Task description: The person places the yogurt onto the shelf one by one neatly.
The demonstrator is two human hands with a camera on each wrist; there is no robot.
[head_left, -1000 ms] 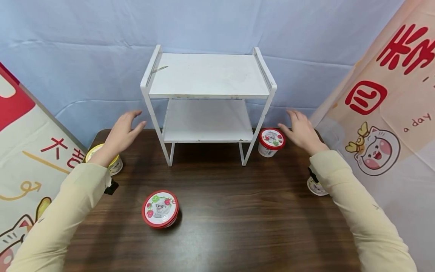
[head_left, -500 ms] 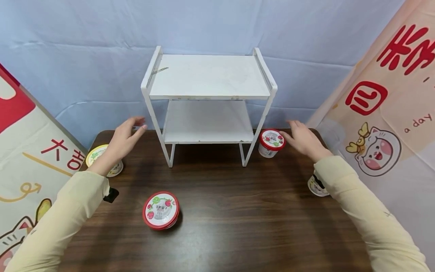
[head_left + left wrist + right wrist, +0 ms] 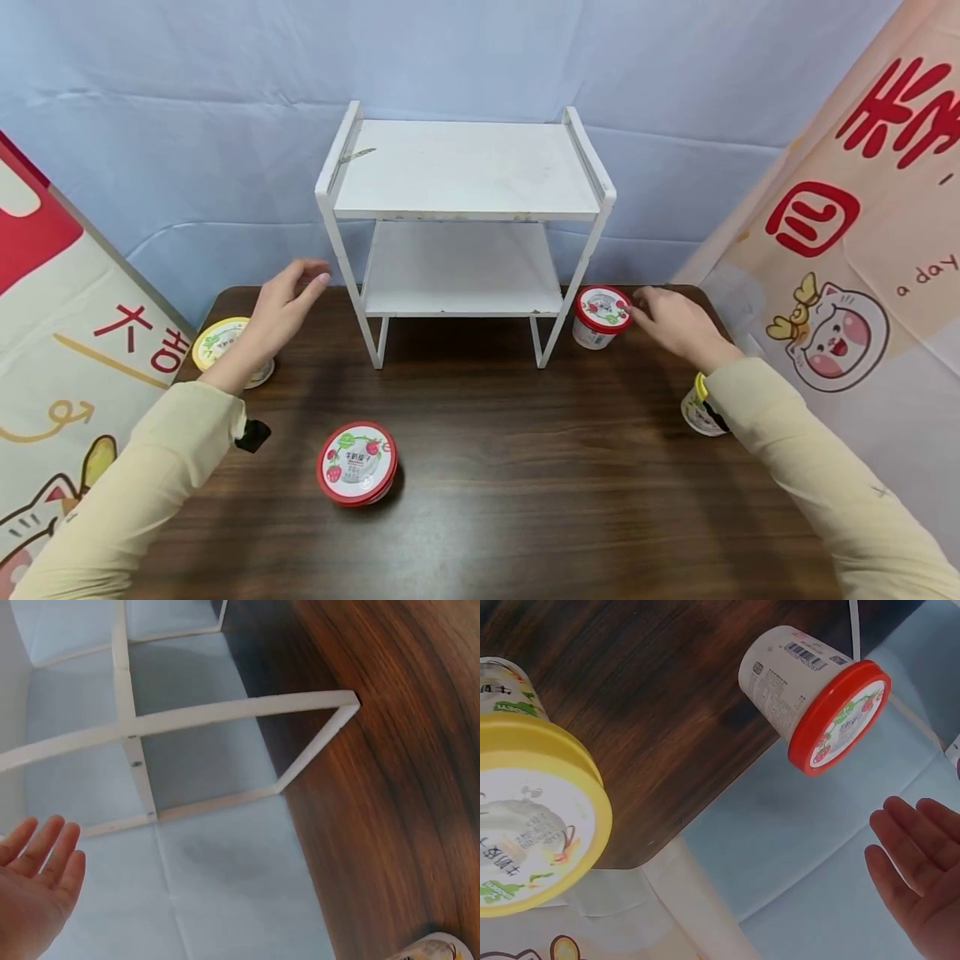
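Note:
My left hand (image 3: 285, 302) hangs left of the white two-tier rack (image 3: 465, 171), apart from it, fingers loosely bent and holding nothing. In the left wrist view its fingers (image 3: 54, 851) are extended beside the rack's frame. At the rack's right foot stands a red-lidded ice cream tub (image 3: 601, 317). Just right of that tub is my right hand (image 3: 678, 325), its fingertips close to the lid in the head view. The right wrist view has the red-lidded tub (image 3: 802, 694) upright on the table, with a gap to the relaxed, empty right hand (image 3: 926, 881).
Another red-lidded tub (image 3: 356, 463) stands at the front left of the dark wooden table (image 3: 525, 467). Yellow-lidded tubs stand under each forearm: a left one (image 3: 217, 340) and a right one (image 3: 703, 408). Blue cloth (image 3: 465, 50) hangs behind, with printed banners (image 3: 810, 250) at the sides.
My right hand has come down, close beside the red-lidded tub at the rack. The left hand has dropped slightly and shifted a little to the right. The tubs stay in place.

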